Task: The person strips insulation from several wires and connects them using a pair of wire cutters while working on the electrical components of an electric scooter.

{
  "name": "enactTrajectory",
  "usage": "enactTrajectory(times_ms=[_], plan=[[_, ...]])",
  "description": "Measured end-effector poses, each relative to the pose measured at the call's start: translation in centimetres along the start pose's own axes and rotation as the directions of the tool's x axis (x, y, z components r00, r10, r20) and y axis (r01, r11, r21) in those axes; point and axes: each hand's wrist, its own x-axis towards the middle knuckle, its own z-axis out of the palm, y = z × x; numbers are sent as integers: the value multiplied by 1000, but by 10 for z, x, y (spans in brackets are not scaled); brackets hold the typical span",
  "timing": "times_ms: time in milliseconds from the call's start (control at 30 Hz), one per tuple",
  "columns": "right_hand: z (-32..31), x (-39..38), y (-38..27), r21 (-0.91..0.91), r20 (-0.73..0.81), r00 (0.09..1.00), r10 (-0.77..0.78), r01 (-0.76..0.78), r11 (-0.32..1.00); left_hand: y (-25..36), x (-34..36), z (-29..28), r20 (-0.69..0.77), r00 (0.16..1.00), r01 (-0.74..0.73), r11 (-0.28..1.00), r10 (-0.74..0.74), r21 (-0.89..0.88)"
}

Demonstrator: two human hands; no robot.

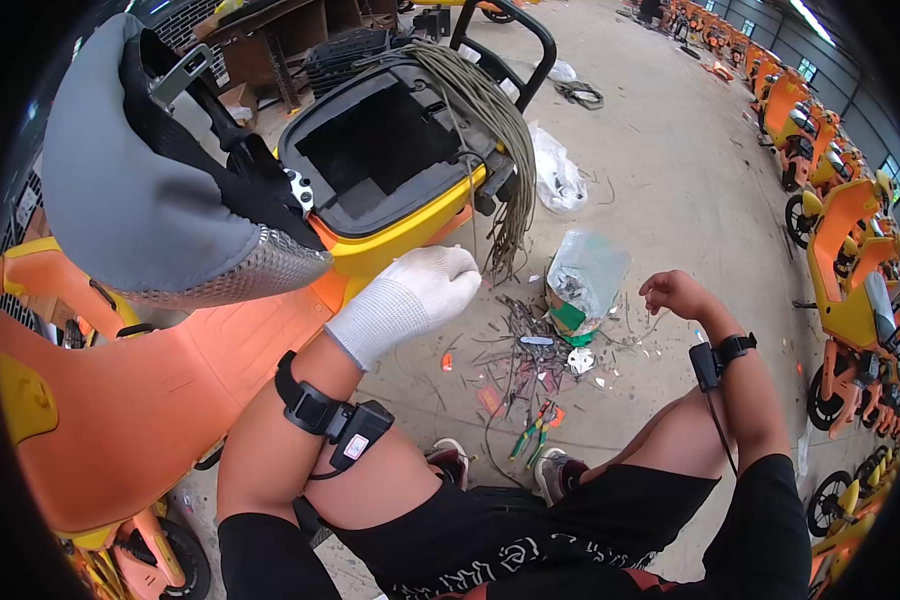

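The gloved left hand [417,293], fingertips hidden, curls just left of the hanging cable bundle [517,165], the curled right hand [678,295] rightward, both grips unclear.

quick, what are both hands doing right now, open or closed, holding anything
Left hand: gloved, fingers curled; whether it holds anything can't be told.
Right hand: bare, partly open, no held thing visible.

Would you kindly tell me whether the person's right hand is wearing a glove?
No, the right hand is bare, while the left hand wears a white glove.
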Motion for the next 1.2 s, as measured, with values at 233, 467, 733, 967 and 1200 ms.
enactTrajectory(times_ms=[233, 467, 733, 967, 1200], plan=[[24, 3, -69, -32, -32, 989, -144, 143, 989, 5, 7, 5, 68, 997, -33, 999, 34, -17], [35, 7, -103, -44, -17, 972, -233, 232, 972, 16, 14, 4, 43, 998, -48, 999, 49, -22], [43, 9, -114, -289, -60, 909, -411, 379, 879, 15, 21, 9, 56, 995, -77, 996, 79, -53], [64, 4, -144, -135, -1, 813, -582, 577, 806, 29, 27, 12, 128, 991, -41, 999, 42, -6], [85, 4, -157, 115, 51, 773, -633, 625, 772, 34, 30, 23, 122, 987, -110, 993, 106, 30]])
